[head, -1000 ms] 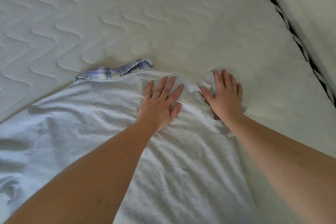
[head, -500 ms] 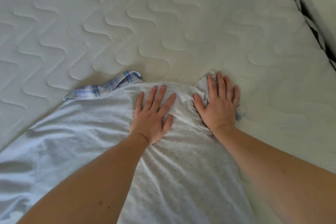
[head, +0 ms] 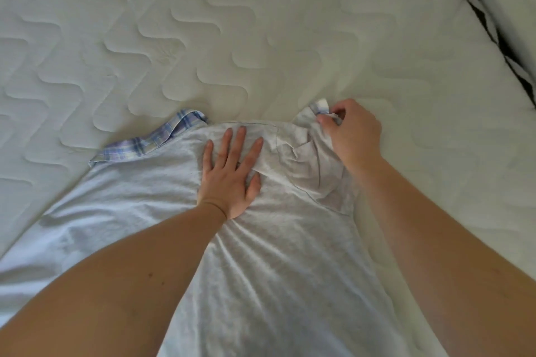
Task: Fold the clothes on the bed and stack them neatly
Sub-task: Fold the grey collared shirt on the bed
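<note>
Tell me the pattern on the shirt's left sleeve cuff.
Blue-and-white plaid on the cuff, shown in the head view.

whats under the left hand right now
The left hand presses flat on the pale grey garment, which lies on the quilted mattress. Whatever fabric layers sit directly beneath the palm are covered and cannot be seen.

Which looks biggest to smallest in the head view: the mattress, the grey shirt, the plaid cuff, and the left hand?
1. mattress
2. grey shirt
3. and 4. plaid cuff and left hand look about alike, so I won't rank them.
</note>
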Available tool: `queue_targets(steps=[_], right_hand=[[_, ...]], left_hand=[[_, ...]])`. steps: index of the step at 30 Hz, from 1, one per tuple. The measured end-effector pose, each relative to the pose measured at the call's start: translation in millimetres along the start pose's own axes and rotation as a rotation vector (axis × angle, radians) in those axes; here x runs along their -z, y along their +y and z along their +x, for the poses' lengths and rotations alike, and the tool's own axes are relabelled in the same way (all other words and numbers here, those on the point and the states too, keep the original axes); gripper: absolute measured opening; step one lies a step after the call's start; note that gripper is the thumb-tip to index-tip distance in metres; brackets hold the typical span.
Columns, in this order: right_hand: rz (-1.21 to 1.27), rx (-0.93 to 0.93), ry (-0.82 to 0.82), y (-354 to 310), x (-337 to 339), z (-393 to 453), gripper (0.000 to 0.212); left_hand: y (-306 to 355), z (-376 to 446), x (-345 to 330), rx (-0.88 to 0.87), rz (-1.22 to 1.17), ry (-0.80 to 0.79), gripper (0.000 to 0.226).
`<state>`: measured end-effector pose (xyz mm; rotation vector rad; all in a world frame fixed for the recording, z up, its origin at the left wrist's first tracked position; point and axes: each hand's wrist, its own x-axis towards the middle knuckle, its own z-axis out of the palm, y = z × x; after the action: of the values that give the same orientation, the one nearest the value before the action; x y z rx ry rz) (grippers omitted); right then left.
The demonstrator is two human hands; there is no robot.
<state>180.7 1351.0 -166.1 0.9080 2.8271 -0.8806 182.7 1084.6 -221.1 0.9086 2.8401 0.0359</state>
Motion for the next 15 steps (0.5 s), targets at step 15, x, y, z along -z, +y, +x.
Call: queue_targets(steps=[15], right_hand=[[0.374, -0.239, -0.219, 76, 71, -55, 0.016]], left_hand=[[0, 0, -1, 0.023, 0.043, -0.033, 0.068]])
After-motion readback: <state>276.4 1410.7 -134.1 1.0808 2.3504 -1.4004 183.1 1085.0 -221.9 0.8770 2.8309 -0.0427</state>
